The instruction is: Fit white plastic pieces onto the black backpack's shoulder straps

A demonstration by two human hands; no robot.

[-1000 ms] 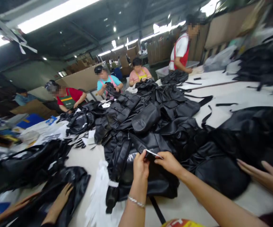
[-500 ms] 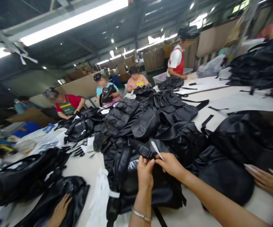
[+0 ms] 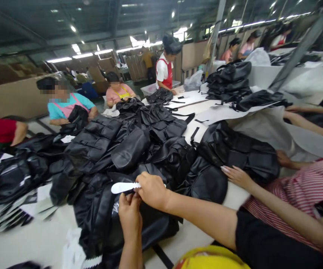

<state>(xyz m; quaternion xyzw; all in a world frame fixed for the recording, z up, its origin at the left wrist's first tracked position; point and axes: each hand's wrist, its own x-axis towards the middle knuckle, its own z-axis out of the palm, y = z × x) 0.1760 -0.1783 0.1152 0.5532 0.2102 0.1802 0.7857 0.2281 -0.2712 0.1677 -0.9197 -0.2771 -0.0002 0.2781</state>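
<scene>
Over a black backpack (image 3: 152, 220) my two hands are close together, fingertips nearly touching. My right hand (image 3: 152, 190) is closed around a white paddle-shaped strip (image 3: 120, 187) with a rounded end and a wavy-edged shank. The strip lies nearly level, its round end to the left and its other end mostly hidden by my fingers. Just below, my left hand (image 3: 130, 211) pinches a black strap of the backpack; its fingertips and the buckle are partly hidden. More white wavy-edged strips (image 3: 74, 244) lie on the table left of the backpack.
Black backpacks (image 3: 130, 147) are heaped ahead of me. Paper cards (image 3: 43, 196) lie at left on the white table (image 3: 43, 239). A co-worker's hand (image 3: 238, 177) rests on another backpack (image 3: 234, 149) close at my right. Several people work around the table.
The view has swung right. My right hand has risen over my left, and the white strip has turned from steep to nearly level. My left hand still pinches at the strap.
</scene>
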